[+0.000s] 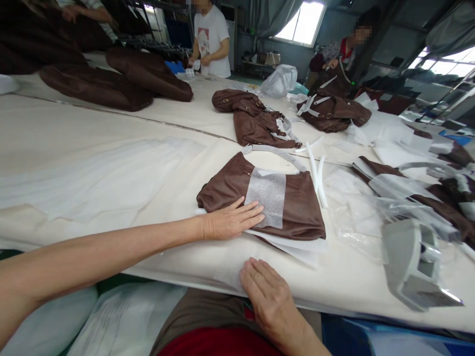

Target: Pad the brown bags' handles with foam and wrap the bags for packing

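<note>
A brown handbag (302, 207) lies flat on the cream-covered table, with a grey foam sheet (272, 198) across its middle and its handle (276, 151) wrapped in pale material. White paper (304, 249) sticks out beneath its near edge. My left hand (232, 220) rests flat, fingers stretched out, on the bag's lower left part and the foam sheet's edge. At the table's near edge is my right hand (269, 291), below the bag and apart from it; its fingers lie together, slightly bent, and whatever may be under them is hidden.
A grey tape dispenser (404, 262) stands at the right near clear plastic bags. White strips (315, 178) lie right of the bag. More brown bags (256, 118) and long brown pieces (100, 86) are behind. A person in a white shirt (213, 37) and others stand across the table.
</note>
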`<state>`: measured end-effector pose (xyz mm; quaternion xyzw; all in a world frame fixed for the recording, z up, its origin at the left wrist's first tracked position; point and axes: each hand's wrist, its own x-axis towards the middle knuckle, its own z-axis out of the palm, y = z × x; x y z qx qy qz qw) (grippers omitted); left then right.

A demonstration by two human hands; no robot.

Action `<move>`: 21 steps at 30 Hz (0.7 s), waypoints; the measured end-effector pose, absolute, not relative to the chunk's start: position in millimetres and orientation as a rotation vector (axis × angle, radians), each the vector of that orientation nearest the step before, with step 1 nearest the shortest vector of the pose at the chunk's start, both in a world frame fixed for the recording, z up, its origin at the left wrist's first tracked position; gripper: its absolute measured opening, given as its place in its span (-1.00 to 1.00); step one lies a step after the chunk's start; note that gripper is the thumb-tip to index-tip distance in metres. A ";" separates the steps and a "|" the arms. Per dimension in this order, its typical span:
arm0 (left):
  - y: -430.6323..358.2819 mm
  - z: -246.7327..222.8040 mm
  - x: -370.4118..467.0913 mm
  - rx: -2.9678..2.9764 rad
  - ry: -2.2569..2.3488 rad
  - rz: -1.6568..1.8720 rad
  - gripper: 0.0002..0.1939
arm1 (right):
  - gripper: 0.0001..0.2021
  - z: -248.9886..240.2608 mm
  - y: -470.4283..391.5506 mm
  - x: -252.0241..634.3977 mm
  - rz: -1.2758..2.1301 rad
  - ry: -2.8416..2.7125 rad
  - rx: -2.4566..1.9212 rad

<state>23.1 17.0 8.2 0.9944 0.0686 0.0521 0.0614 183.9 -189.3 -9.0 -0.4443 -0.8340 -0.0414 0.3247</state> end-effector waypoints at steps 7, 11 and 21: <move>21.4 30.1 17.3 2.890 0.085 -0.016 -0.01 | -0.74 49.2 -143.0 215.3 -0.046 -2.247 -1.233; 22.2 34.8 13.4 2.846 0.052 -0.006 0.11 | -0.79 52.1 -111.1 236.7 0.091 -2.206 -1.414; 19.9 24.6 15.6 2.570 0.266 0.316 -0.41 | -0.66 45.9 -75.2 246.8 0.454 -2.033 -1.658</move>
